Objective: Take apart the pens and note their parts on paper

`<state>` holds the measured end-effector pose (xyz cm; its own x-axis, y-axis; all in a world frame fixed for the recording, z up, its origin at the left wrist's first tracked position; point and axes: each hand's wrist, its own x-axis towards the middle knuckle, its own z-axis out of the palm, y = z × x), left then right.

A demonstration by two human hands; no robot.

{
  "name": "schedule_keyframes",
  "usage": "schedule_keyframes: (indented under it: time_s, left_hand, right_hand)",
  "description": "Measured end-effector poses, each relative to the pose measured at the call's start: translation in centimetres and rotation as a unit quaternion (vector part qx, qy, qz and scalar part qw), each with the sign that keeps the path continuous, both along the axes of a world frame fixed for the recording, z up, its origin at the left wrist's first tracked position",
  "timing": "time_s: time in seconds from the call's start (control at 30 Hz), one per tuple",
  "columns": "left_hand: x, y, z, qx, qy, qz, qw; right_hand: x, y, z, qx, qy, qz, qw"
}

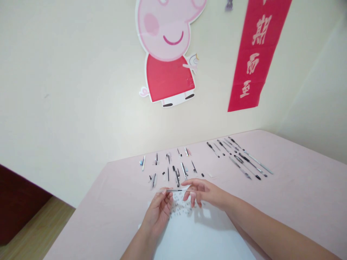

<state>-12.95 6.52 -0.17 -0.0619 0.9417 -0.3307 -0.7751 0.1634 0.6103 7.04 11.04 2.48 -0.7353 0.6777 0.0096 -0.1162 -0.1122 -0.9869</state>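
My left hand (160,207) pinches the left end of a thin pen refill (175,190), a slender greyish rod with a dark stretch near its middle. The refill lies level and points towards my right hand (202,192). There the fingers are bent loosely around its right end, with index finger above and thumb below; their exact contact is hard to make out. Under both hands lies a white sheet of paper (197,234) with rows of small dark handwritten marks near its top. Just beyond, a dark pen part (176,177) rests on the table.
Several small groups of taken-apart pen pieces (168,173) lie in rows on the pink tabletop (89,209). A black cap (202,174) sits beyond my right hand. Farther right are several longer pens (244,166). Behind the table stands a wall with a pig cutout (170,76) and red banner (255,72).
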Motion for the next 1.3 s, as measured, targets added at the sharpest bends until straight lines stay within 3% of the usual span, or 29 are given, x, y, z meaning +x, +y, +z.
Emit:
schedule_keyframes:
  time_s: [0.4, 0.57, 1.3]
  left_hand:
    - [0.1, -0.1, 0.3, -0.001, 0.012, 0.003, 1.000]
    - [0.2, -0.3, 0.3, 0.019, 0.022, -0.026, 0.999]
    - [0.6, -0.8, 1.0, 0.032, 0.043, -0.107, 0.993]
  right_hand:
    - [-0.1, 0.4, -0.4, -0.047, 0.029, -0.061, 0.997]
    - [-0.3, 0.4, -0.6, -0.065, 0.020, -0.070, 0.995]
    - [-1.0, 0.1, -0.7, -0.033, -0.031, -0.066, 0.997]
